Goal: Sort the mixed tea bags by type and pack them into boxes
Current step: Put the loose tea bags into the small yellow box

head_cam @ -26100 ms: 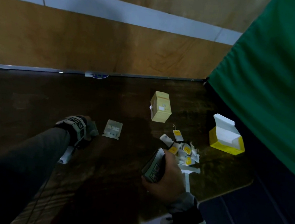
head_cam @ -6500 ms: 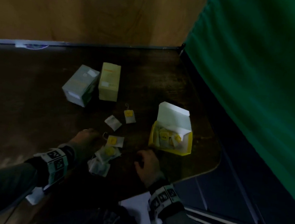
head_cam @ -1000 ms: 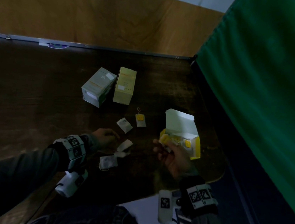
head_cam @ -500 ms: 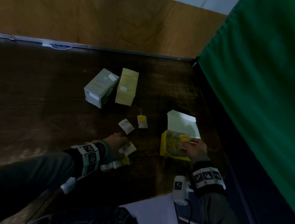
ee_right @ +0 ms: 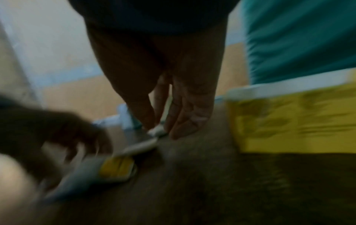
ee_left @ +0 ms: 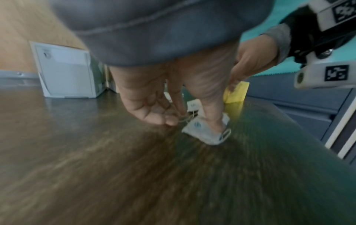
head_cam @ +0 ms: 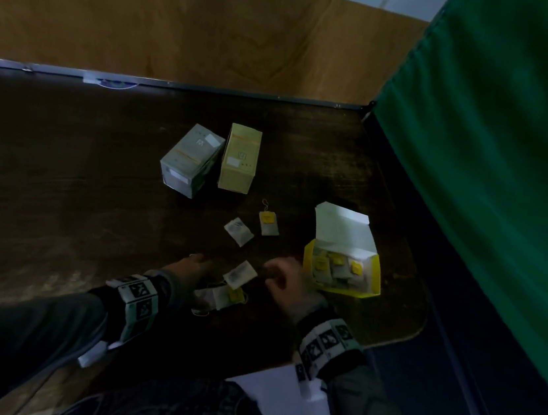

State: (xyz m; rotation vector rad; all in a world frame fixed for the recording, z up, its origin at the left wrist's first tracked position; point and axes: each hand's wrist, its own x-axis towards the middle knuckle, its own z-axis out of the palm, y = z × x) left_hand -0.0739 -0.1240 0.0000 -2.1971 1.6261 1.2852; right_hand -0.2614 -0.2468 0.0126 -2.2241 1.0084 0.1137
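The small heap of white paper tea bags point(head_cam: 226, 289) lies on the dark bench point(head_cam: 59, 198) between both grips. The left hand point(head_cam: 185, 270) is pressing it with relaxed fingers; the right hand point(head_cam: 286, 278), loosely curled and empty, is just right.

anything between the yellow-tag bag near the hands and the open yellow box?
The right hand is in the way. The yellow-tag tea bag lies on the table just left of it, and the open yellow box, lid up, sits just beyond that hand. No other object lies on that path.
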